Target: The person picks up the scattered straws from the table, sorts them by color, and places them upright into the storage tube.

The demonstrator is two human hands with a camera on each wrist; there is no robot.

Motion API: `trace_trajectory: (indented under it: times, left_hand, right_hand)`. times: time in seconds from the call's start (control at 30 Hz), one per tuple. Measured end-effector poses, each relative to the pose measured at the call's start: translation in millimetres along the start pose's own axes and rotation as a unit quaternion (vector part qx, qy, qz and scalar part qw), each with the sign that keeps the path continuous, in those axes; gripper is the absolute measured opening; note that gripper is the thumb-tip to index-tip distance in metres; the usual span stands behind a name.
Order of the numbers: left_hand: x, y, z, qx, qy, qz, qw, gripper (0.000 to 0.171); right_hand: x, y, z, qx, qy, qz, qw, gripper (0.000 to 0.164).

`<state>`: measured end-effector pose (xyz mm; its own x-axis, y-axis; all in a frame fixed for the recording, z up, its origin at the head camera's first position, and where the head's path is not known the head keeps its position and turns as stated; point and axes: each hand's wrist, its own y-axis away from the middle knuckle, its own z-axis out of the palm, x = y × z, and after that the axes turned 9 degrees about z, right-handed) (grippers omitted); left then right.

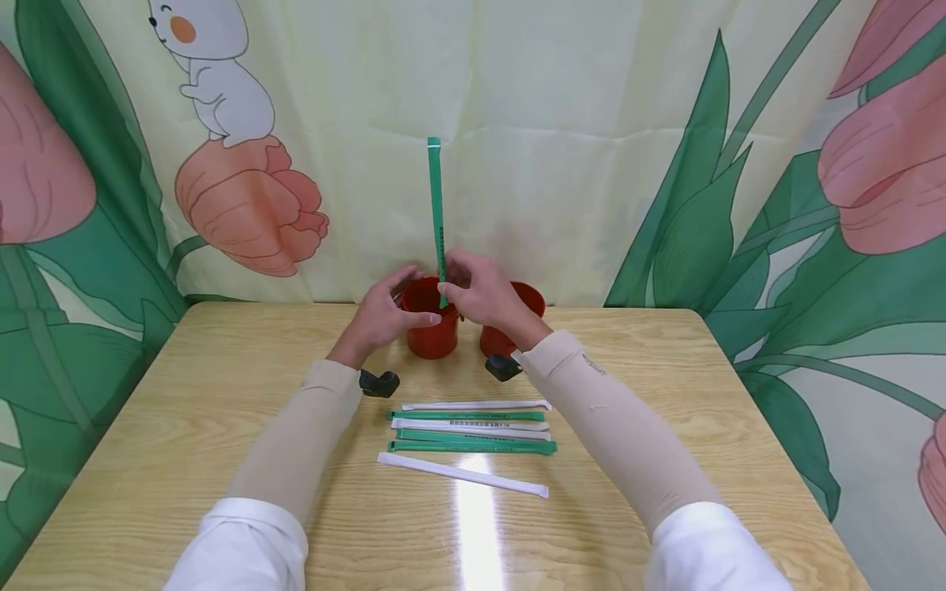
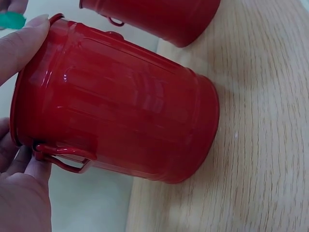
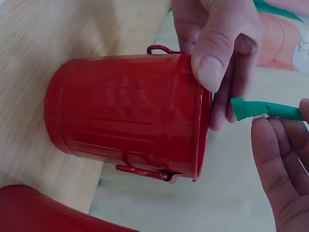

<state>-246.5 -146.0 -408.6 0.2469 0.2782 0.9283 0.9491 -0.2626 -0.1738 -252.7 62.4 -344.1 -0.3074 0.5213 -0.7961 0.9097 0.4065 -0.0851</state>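
Pinching an upright green straw in our right hand, its tip hidden, left hand gripping the red bucket; only the head view shows the bench straws.

Both arms are being stretched forward and angled inward, so that the two hands are being brought close together at the middle. The forearms are being covered by beige sleeves, with white cuffs nearer the elbows. The left hand is being curved, its thumb and fingers being curled round a red pail at the rim. The right hand is being raised slightly higher, its fingers being pinched on a green straw held upright.
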Motion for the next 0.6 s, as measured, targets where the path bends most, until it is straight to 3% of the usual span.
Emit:
trace_trajectory:
  times: [0.3,0.6]
  left_hand:
    - [-1.8,0.7,-3.3,0.002,0.01,0.008,0.9999,0.096]
    - [-0.2,-0.6,-1.2,-0.004,0.001,-0.001,1.0,0.099]
  right_hand:
    - [-3.6,-22.3,5.4,-0.003,0.021,0.026,0.999,0.014]
    - [-1.9,-29.4,11.3,-0.024,0.067,0.068,0.995,0.01]
